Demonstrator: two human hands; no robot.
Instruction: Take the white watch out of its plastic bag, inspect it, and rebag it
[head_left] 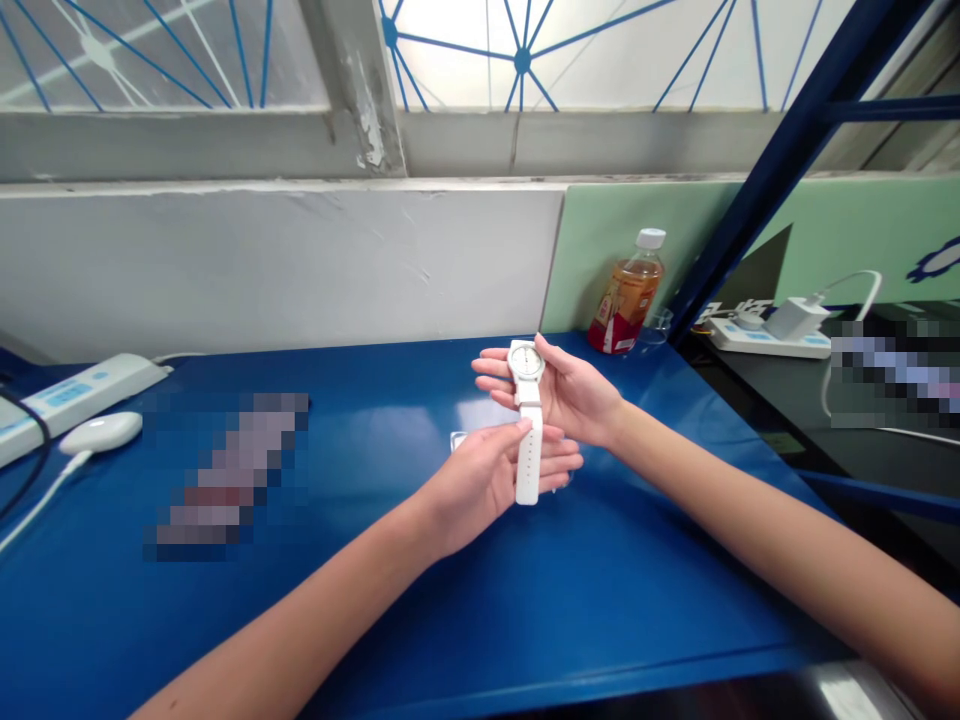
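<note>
A white wristwatch with a round pale dial is held up over the blue desk, its strap stretched out toward me. My left hand pinches the long, holed strap part between thumb and fingers. Farther out, my right hand cradles the watch head, the thumb at the dial's upper edge and the fingers passing behind it. Behind my left hand, a small clear item shows partly on the desk; I cannot make out what it is.
On the blue desk lie a blurred-out phone-like object, a white power strip and a white oval device with a cable. A drink bottle stands at the back right, by a blue metal post. Another power strip lies beyond.
</note>
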